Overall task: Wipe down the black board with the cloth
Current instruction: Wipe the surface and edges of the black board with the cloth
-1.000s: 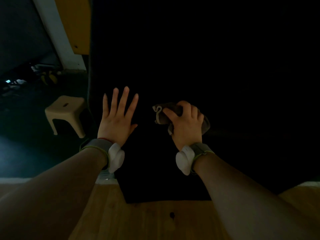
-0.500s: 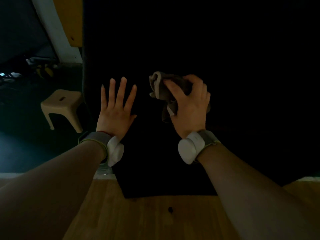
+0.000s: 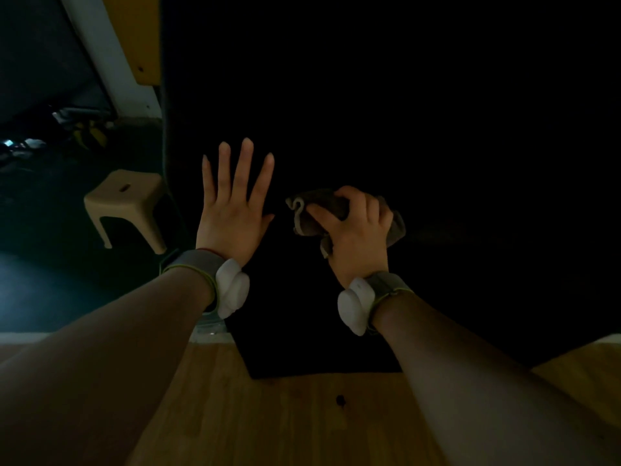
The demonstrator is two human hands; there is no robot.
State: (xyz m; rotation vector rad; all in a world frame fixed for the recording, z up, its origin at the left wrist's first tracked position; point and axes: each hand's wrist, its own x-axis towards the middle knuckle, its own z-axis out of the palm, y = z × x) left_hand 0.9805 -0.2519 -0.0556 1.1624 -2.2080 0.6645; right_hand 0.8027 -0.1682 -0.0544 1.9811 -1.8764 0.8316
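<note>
Count: one flat matte black board (image 3: 420, 122), one crumpled grey-brown fabric cloth (image 3: 307, 219), two hands, two grey woven wristbands each with a rounded white plastic pod, one beige moulded plastic stool (image 3: 125, 202), and one light-brown wood-grain bench (image 3: 302, 418).

Left hand (image 3: 232, 210): fully spread. Four fingers are straight and fanned, with the thumb out to the side. The palm faces the black board and lies flat on it. It holds nothing.

Right hand (image 3: 358, 235): fingers and thumb are curled tightly round the cloth, which is bunched into a wad. The cloth is pressed to the board under this hand. Folded ends stick out on the thumb side, towards the left hand, and on the outer side. The two hands are side by side and apart, with a narrow strip of bare board between the left thumb and the cloth.

Wristbands: the left one (image 3: 201, 267) and the right one (image 3: 386, 287) carry their pods on the inner sides of the wrists, facing each other.

The board is uniformly dark with no visible texture. It extends beyond both hands, above them and to the right of the right hand. Its lower edge meets the bench below the wrists. The bench has one dark knot between the forearms. The stool has a slotted top and splayed legs, and it stands on a dark floor to the left of the left hand.
</note>
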